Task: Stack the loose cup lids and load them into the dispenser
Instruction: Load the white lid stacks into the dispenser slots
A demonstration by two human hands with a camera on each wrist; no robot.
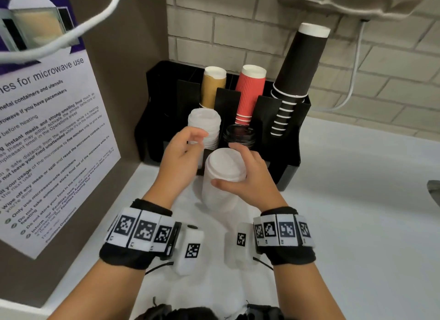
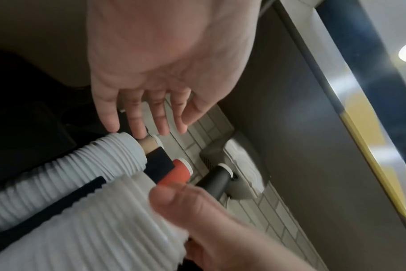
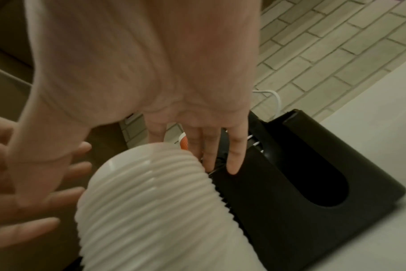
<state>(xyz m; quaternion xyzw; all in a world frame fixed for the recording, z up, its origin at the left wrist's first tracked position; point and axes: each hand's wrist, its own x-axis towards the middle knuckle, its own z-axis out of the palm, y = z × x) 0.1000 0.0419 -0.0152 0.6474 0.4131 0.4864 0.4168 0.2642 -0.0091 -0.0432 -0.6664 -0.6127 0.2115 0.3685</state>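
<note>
A tall stack of white lids (image 1: 222, 176) stands just in front of the black dispenser (image 1: 289, 162) on a white counter (image 1: 357, 212). The right hand (image 1: 247, 179) holds this stack near its top, thumb across the near side and fingers curled over the far rim; in the right wrist view the stack of white lids (image 3: 151, 210) shows as a ribbed column below the palm, with the fingers (image 3: 234, 157) reaching down against the dispenser (image 3: 290, 210). The left hand (image 1: 182, 153) hovers to the left of the held stack, fingers loosely spread and gripping nothing; its fingertips lie close to a second stack of white lids (image 1: 204, 126) already seated in a front compartment of the dispenser. Whether they touch it cannot be told. Black lids (image 1: 239, 134) sit in the neighbouring front compartment. Behind stand inverted tan cups (image 1: 213, 86), red cups (image 1: 250, 93) and black cups (image 1: 297, 69). A microwave notice (image 1: 47, 134) hangs on the left panel.
</note>
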